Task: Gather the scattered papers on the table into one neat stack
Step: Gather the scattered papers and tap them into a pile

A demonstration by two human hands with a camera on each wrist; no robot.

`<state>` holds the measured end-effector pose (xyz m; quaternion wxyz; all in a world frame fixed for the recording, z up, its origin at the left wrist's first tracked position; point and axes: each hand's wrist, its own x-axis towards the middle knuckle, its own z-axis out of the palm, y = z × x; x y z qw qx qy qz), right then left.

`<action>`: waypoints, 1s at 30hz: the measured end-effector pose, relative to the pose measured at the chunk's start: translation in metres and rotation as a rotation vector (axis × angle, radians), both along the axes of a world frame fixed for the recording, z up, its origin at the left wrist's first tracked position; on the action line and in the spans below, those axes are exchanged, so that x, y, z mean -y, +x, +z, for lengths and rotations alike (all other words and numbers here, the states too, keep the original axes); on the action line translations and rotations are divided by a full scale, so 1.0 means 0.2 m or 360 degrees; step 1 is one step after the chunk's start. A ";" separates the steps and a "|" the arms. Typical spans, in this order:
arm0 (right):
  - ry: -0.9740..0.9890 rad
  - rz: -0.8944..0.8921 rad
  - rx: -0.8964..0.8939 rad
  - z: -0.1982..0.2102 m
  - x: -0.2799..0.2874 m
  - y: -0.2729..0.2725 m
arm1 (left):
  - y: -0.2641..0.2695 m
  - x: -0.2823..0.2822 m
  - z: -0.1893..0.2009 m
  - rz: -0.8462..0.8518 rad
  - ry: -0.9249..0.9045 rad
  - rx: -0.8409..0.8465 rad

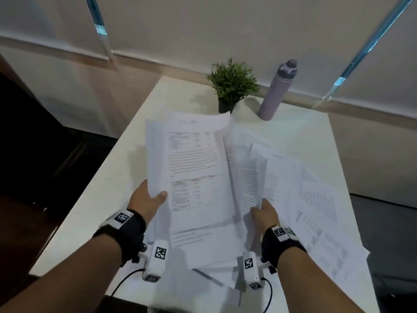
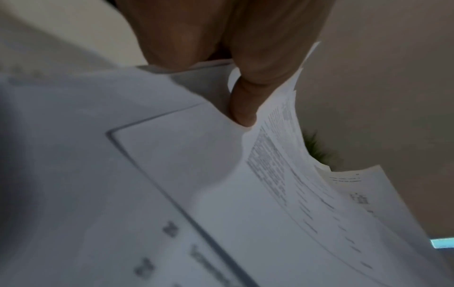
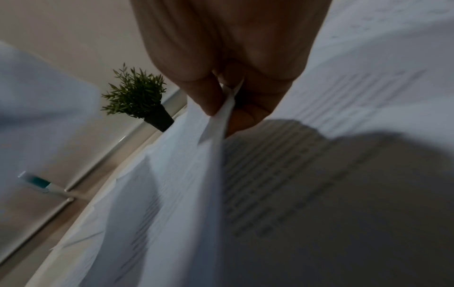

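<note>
**Two hands lift printed sheets above a paper-strewn table**

Seen from the person's head, a white table (image 1: 108, 184) is covered across its middle and right side with loose printed papers (image 1: 316, 199), overlapping at different angles and reaching the near and right edges.

The left hand (image 1: 147, 199) holds a raised bundle of sheets (image 1: 194, 168) by its near left corner, thumb curled over the top page and fingers hidden underneath. The bundle tilts up off the table, its far end bowing toward the far edge. The left wrist view shows the thumb pressing into the paper, the pages fanned and uneven.

The right hand (image 1: 262, 213) pinches a thinner sheaf (image 1: 250, 177) by its near edge; it stands almost on its side just beside the bundle. The right wrist view shows fingers (image 3: 206, 97) closed on the folded paper edge.

At the far edge stand a small potted plant (image 1: 232, 84) and a lilac bottle (image 1: 277, 91), apart from each other; the nearest papers lie just short of them.

The paper looks light, limp and slippery: sheets sag when held by one corner and could slide out of a loose grip. It would likely handle best gripped along two opposite long edges, then tapped on the table to square the stack. Many sheets on the right side are not yet gathered.
</note>
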<state>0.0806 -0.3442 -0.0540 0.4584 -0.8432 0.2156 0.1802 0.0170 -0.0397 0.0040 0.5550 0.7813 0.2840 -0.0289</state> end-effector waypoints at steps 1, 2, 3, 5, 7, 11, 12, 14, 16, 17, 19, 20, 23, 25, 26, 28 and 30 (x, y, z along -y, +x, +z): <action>0.0014 -0.0009 -0.0047 -0.02 0.02 -0.03 | -0.01 0.04 -0.05 -0.0079 0.0053 -0.0094; 0.0029 -0.0024 -0.0096 -0.04 0.04 -0.05 | -0.01 0.07 -0.11 -0.0166 0.0127 -0.0173; 0.0049 -0.0036 -0.0157 -0.05 0.05 -0.06 | -0.01 0.10 -0.16 -0.0242 0.0196 -0.0238; 0.0141 -0.0066 -0.0257 -0.05 0.06 -0.08 | 0.00 0.13 -0.26 -0.0338 0.0271 -0.0363; 0.0273 -0.0111 -0.0323 -0.04 0.05 -0.09 | 0.01 0.16 -0.34 -0.0407 0.0340 -0.0462; 0.0258 0.0028 -0.0200 -0.07 0.00 -0.14 | 0.02 0.24 -0.47 -0.0628 0.0453 -0.0540; 0.0235 0.0038 -0.0157 -0.06 -0.01 -0.15 | 0.01 0.25 -0.49 -0.0682 0.0441 -0.0562; 0.0268 -0.0039 -0.0031 -0.01 -0.01 -0.16 | 0.01 0.26 -0.50 -0.0702 0.0424 -0.0572; 0.0394 -0.0111 0.0087 0.07 0.03 -0.13 | 0.03 0.27 -0.45 -0.0581 0.0282 -0.0481; 0.0459 -0.0118 0.0147 0.12 0.05 -0.12 | 0.04 0.26 -0.42 -0.0481 0.0148 -0.0425; 0.0566 -0.0097 0.0272 0.24 0.10 -0.09 | 0.08 0.26 -0.33 -0.0305 -0.0192 -0.0337; 0.0617 -0.0086 0.0334 0.31 0.12 -0.08 | 0.11 0.25 -0.28 -0.0243 -0.0367 -0.0271; 0.0816 -0.0058 0.0476 0.46 0.16 -0.03 | 0.17 0.24 -0.06 -0.0311 -0.0676 -0.0033; 0.0858 -0.0014 0.0560 0.55 0.15 -0.01 | 0.21 0.24 0.09 -0.0465 -0.0735 0.0190; 0.0859 -0.0001 0.0607 0.59 0.13 -0.01 | 0.23 0.25 0.15 -0.0451 -0.0722 0.0297; 0.0895 -0.0008 0.0711 0.65 0.09 0.00 | 0.25 0.26 0.27 -0.0307 -0.0657 0.0509; 0.0978 -0.0046 0.0779 0.69 0.04 0.00 | 0.25 0.25 0.38 -0.0186 -0.0492 0.0688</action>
